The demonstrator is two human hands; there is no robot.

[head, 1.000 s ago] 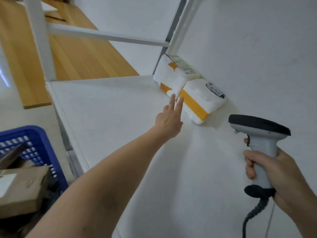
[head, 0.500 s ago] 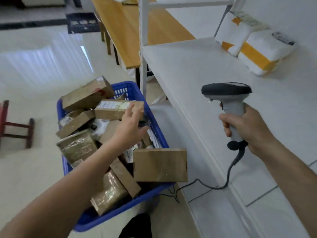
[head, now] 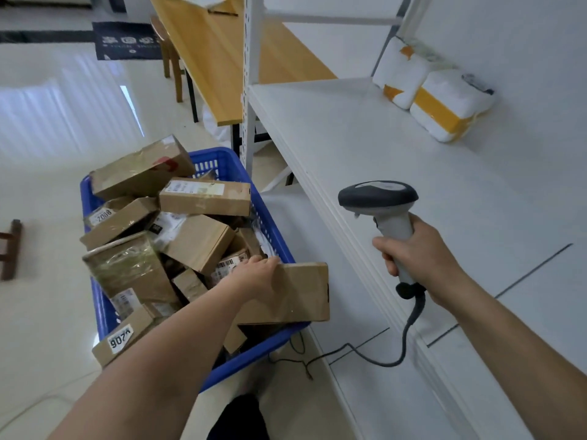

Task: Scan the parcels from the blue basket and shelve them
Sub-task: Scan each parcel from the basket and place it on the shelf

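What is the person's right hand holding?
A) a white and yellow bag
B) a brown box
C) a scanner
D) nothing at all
C: the right hand grips the scanner by its handle, while the left hand grips the edge of a brown box in the blue basket.

The blue basket (head: pixel 222 155) stands on the floor, heaped with brown cardboard parcels (head: pixel 203 239) tilted at all angles, several taped and labelled. A flat brown box (head: pixel 305 293) stands on edge at the basket's near right corner, overhanging its rim. The grey scanner (head: pixel 381 198) is upright in the air right of the basket, cord trailing down. Two white parcels (head: pixel 444 100) with yellow tape lie touching, far right of the basket, on the white shelf (head: pixel 349 138).
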